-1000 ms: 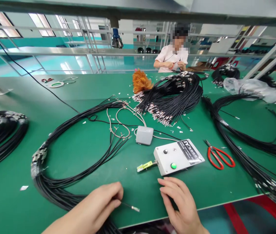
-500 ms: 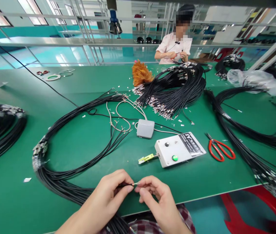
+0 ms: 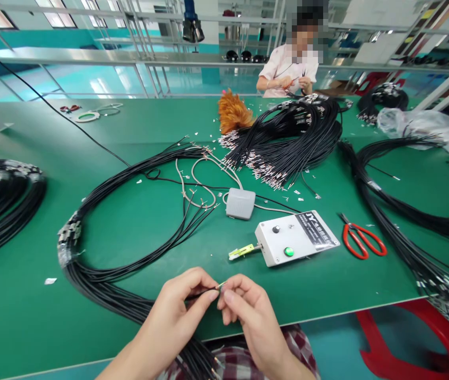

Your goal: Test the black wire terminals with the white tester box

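Fingers of left hand point(image 3: 180, 306), lower centre of frame, pinch a thin black cable point(image 3: 204, 291) between thumb and forefinger; its pale end point(image 3: 221, 285) projects just past these fingertips, pointing right. Right hand point(image 3: 252, 311), alongside: thumb and fingers curled close at that end; whether they grip it, cannot tell. White box point(image 3: 299, 237), green button point(image 3: 289, 252) lit: right of centre. Red-handled pliers point(image 3: 352, 226): farther right.

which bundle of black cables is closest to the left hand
The looped bundle left of centre, clear-wrapped at its bend: it runs right up to the left hand, while the far-left coil, rear pile and right-side bundles lie farther off.
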Tool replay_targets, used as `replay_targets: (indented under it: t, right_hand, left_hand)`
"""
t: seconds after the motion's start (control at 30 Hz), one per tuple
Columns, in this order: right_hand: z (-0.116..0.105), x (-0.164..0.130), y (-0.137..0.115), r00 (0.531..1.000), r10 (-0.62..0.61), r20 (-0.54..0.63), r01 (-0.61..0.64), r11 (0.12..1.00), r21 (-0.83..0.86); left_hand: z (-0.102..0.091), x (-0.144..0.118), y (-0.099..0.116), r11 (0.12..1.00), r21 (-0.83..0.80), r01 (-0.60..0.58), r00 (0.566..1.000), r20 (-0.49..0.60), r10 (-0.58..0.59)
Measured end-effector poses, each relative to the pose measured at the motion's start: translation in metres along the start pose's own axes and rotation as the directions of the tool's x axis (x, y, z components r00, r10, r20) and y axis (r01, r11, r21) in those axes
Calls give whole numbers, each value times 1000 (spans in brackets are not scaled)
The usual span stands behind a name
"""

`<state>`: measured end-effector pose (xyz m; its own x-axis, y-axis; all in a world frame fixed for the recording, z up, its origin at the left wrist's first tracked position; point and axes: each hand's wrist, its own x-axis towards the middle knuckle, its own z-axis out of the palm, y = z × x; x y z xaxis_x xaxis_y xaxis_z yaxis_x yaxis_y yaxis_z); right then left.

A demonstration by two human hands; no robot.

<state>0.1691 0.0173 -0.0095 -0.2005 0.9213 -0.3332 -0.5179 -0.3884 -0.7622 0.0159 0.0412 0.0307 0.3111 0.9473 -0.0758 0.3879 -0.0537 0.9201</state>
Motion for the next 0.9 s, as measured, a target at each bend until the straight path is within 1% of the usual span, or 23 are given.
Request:
replay_targets:
  t: [0.13, 0.27, 0.4, 0.5, 0.6, 0.73, 0.9]
  right_hand:
    - [-1, -3, 6, 1000, -23, 0, 23, 1000, -4]
    - [1, 0, -5, 999, -39, -26, 40, 999, 36]
    - [6, 4, -12, 1000, 4, -29, -2, 996, 89]
    - [10, 4, -9, 997, 60, -39, -54, 989, 137]
    - [10, 2, -4, 995, 96, -36, -91, 986, 137]
    - [6, -1, -3, 996, 69, -55, -60, 986, 157]
    - [5, 0, -4, 998, 37, -44, -30, 990, 141]
  left_hand:
    - [1, 1, -1, 998, -48, 33, 999, -23, -34]
    - [2, 1, -3, 1000, -14, 21, 1000, -23, -22]
    - [3, -1, -3, 999, 34, 8, 1000, -18, -8]
    - [3, -1, -3, 999, 33, 8, 999, -40, -7]
    - [4, -1, -3, 1000, 14, 27, 997, -66, -26]
    - [5, -1, -5, 999, 11, 45, 996, -84, -43]
    - [6, -2, -4, 1000, 9, 29, 993, -117, -27]
